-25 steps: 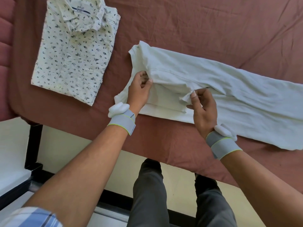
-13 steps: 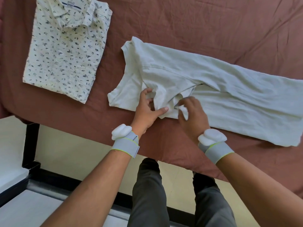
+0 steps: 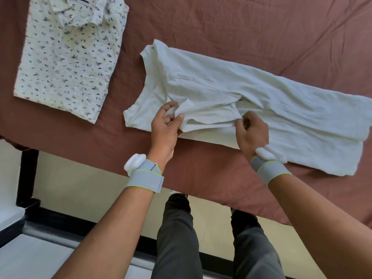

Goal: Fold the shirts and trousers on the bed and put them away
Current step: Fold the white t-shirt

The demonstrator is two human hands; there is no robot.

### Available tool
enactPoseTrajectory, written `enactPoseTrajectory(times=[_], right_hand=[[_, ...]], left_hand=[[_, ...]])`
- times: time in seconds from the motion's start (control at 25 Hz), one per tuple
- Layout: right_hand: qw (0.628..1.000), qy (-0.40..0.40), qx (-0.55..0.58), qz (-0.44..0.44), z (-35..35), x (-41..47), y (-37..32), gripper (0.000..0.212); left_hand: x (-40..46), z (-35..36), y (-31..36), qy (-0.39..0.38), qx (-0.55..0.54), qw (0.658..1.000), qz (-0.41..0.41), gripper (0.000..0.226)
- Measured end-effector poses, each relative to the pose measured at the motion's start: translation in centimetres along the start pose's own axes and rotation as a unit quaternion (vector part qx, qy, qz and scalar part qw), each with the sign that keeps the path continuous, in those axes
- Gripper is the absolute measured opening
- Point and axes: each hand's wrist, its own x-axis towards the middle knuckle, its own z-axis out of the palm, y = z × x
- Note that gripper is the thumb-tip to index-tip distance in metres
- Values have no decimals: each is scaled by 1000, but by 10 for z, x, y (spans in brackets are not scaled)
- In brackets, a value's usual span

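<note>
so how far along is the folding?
Done: printed shirt lies folded on the bed. In hand: white t-shirt, partly folded lengthwise; left hand and right hand both pinch its near sleeve. Left: finish folding it and put both away. No trousers lie on the bed in view.

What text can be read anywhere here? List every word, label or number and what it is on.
Collar label of the patterned shirt: only its dark lower edge shows at the top of the frame; unreadable.
White T-shirt: no print visible.
Wristbands: no markings visible.
Nothing legible anywhere.
</note>
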Motion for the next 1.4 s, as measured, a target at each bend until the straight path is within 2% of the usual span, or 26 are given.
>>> enactPoseTrajectory(times=[0.12, 0.2, 0.28, 0.4, 0.52, 0.68, 0.84, 0.96, 1.12, 1.24, 1.4], right_hand=[[998, -40, -16, 34, -4, -9, 14, 24], [995, -58, -83, 14, -1, -15, 19, 17], [988, -38, -131, -76, 3, -16, 20, 14], [956, -7, -203, -210, 12, -6, 22, 23], [945, 5, -219, -243, 8, 1, 31, 11], [908, -17, -281, -311, 3, -3, 39, 33], [877, 0, -335, -345, 13, 14, 29, 28], [879, 2, -332, -342, 8, 15, 37, 26], [881, -13, -315, -352, 8, 8, 42, 35], [870, -16, -323, -372, 8, 14, 46, 23], [884, -13, -292, -365, 5, 3, 60, 21]], left_hand=[[-7, -6, -16, 0, 121, 992, 32, 30], [-19, -11, -28, 30, 264, 959, 102, 32], [-31, -10, -36, 9, 385, 907, 169, 44], [-37, -4, -52, -35, 482, 856, 182, 53], [-33, -7, -65, 0, 482, 856, 185, 40], [-32, -15, -74, 3, 436, 871, 224, 20], [-39, -12, -72, 25, 412, 887, 207, 15], [-46, -15, -75, 24, 397, 893, 211, 19], [-49, -15, -78, 18, 390, 890, 237, 21], [-50, -19, -80, 7, 387, 889, 243, 19], [-54, -29, -81, -39, 400, 880, 253, 17]])
